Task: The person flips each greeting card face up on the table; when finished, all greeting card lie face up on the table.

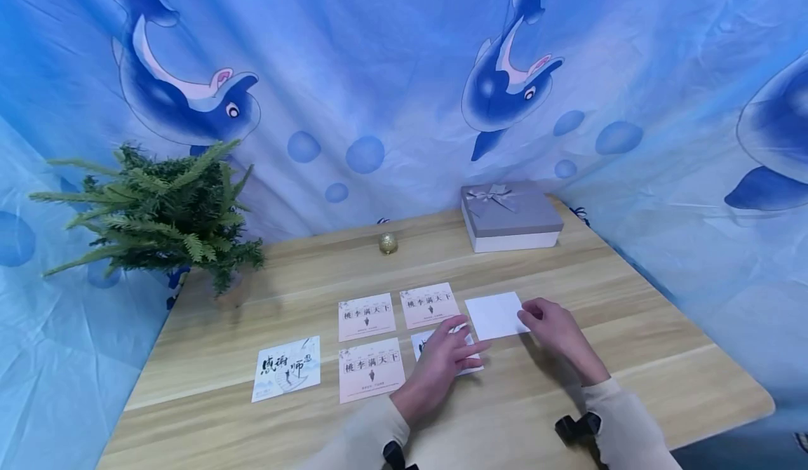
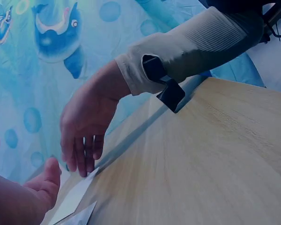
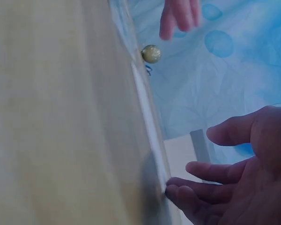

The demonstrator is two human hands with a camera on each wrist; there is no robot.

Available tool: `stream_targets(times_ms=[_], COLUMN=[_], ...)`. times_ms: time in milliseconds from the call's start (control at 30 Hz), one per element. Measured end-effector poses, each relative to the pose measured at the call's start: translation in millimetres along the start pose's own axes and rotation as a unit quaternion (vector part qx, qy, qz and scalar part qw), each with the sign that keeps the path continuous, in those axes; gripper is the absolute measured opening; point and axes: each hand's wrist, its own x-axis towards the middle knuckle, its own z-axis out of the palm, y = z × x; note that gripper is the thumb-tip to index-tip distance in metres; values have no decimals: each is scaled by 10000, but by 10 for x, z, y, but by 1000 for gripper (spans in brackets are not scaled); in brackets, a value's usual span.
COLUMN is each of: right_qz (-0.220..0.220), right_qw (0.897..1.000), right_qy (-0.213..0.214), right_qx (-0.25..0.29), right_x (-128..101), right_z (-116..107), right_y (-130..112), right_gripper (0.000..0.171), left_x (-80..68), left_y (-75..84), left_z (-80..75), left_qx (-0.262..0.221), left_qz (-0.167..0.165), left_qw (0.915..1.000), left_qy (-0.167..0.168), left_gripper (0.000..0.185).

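Observation:
A blank white card (image 1: 495, 317) lies on the table in the head view. My right hand (image 1: 555, 326) is at its right edge; in the right wrist view the fingertips (image 3: 172, 190) touch that edge, with the thumb apart. My left hand (image 1: 438, 368) hovers with spread fingers over a card with black calligraphy (image 1: 470, 363), partly hiding it. Three pink printed cards lie nearby: an upper left pink card (image 1: 366, 331), an upper right pink card (image 1: 431, 316) and a lower pink card (image 1: 371, 386). Farther left lies another calligraphy card (image 1: 287, 382).
A grey-lidded gift box (image 1: 514, 210) with a bow stands at the back right of the wooden table (image 1: 682, 379). Near the back edge sits a gold bauble (image 1: 388, 243). A green potted fir plant (image 1: 170, 210) occupies the left corner. Behind hangs a blue dolphin curtain (image 1: 391, 70).

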Motion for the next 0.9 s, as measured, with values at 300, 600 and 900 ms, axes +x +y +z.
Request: stream_targets(times_ms=[300,600,900], right_qz=[242,159,208], right_qw=[9996,9997,9983], right_qy=[102,184,436], right_qx=[85,63,327], right_x=[14,5,0], right_z=[35,73,65], right_y=[16,16,5], right_gripper=[42,41,37], left_x=[144,167,160], left_y=[-97,-191,-259], left_z=[109,104,115], left_qx=[262,574,413], left_qz=[-87,-282,105], left_qw=[9995,9978,9985], left_qy=[170,157,357], left_gripper=[31,43,48])
